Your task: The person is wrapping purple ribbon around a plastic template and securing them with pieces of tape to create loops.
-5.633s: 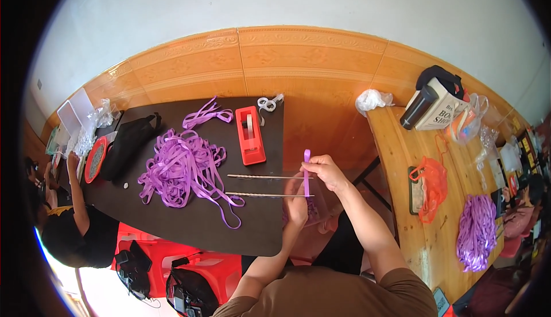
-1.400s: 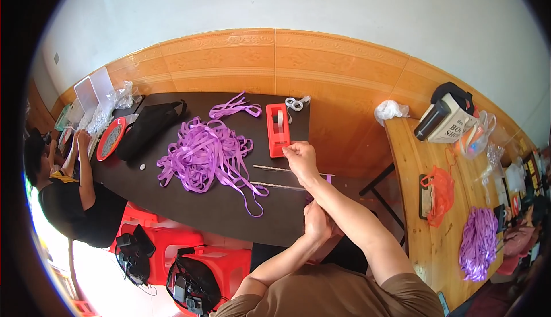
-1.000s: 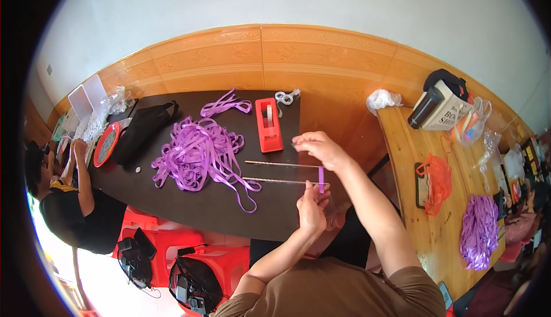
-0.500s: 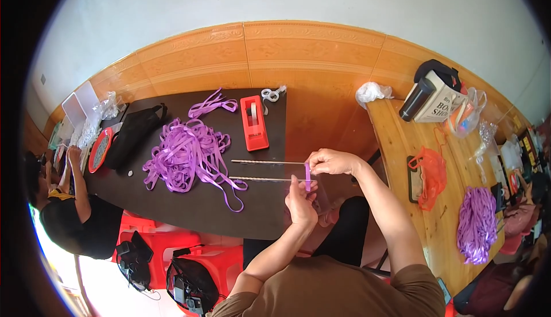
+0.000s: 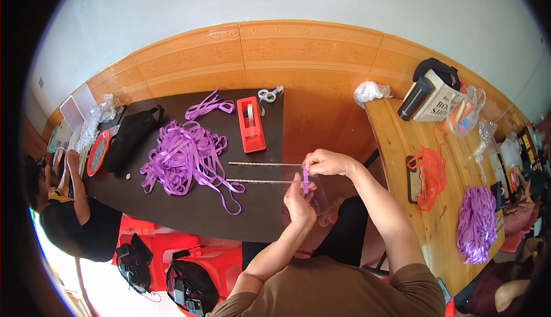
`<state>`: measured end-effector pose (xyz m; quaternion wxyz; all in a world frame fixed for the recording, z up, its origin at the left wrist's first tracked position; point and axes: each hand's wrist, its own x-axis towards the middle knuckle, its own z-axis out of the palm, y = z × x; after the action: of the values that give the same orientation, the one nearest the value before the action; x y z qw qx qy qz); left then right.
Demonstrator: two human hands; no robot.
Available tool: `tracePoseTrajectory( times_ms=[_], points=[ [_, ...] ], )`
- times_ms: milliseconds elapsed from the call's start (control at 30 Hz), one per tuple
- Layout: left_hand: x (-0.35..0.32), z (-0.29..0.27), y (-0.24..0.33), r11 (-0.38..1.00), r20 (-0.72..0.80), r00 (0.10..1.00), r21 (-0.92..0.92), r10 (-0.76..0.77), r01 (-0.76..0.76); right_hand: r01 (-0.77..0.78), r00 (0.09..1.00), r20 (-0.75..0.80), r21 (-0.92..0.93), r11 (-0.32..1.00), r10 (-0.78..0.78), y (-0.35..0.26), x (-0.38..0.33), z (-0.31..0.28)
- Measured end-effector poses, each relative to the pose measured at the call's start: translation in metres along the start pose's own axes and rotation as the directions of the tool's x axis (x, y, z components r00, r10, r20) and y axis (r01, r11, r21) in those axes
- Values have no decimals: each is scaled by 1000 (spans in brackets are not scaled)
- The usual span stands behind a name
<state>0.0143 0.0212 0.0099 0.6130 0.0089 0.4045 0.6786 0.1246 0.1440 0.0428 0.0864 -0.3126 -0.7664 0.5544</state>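
Note:
Two thin metal rods (image 5: 267, 164) jut side by side past the dark table's right edge. A short length of purple ribbon (image 5: 305, 178) spans the rods near their right ends. My right hand (image 5: 329, 162) pinches the ribbon's upper end by the far rod. Just below the near rod, my left hand (image 5: 299, 202) has its thumb and fingers closed on the ribbon's lower end. To the left lies a large tangled heap of purple ribbon (image 5: 182, 155), with a loose loop trailing toward the rods. A smaller purple bundle (image 5: 209, 106) rests behind it.
On the dark table (image 5: 252, 219) are a red tape dispenser (image 5: 251, 125), white-handled scissors (image 5: 267, 95) and a black bag (image 5: 133, 139). The wooden table (image 5: 402, 139) at right carries a red plastic bag (image 5: 430, 176) and another purple bundle (image 5: 476, 225). A co-worker (image 5: 80, 219) sits at far left.
Both hands stay on the ribbon at the rods, with only slight finger movement. The whole view has shifted a little, and a person at the far right has moved an arm.

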Motion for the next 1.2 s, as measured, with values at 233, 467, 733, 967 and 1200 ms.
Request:
tracePoseTrajectory(
  times_ms=[233, 467, 733, 967, 1200],
  points=[
    [9, 11, -7, 993, -64, 991, -20, 114, -116, -32, 999, -40, -1, 999, 32, -3, 2, 3],
    [22, 3, -17, 978, -20, 978, -16, 209, -209, -6, 999, -46, -66, 998, 3, -2, 2, 1],
    [18, 7, -11, 977, -23, 977, 13, 211, -211, -110, 973, -203, 28, 994, 113, -9, -9, 2],
    [22, 4, -16, 975, -6, 975, 19, 220, -220, 50, 855, -502, 329, 943, 130, 12, -23, 27],
    [24, 2, -17, 975, -14, 975, 0, 221, -221, 183, 874, -475, 519, 835, 103, 12, -34, 45]
  ],
)
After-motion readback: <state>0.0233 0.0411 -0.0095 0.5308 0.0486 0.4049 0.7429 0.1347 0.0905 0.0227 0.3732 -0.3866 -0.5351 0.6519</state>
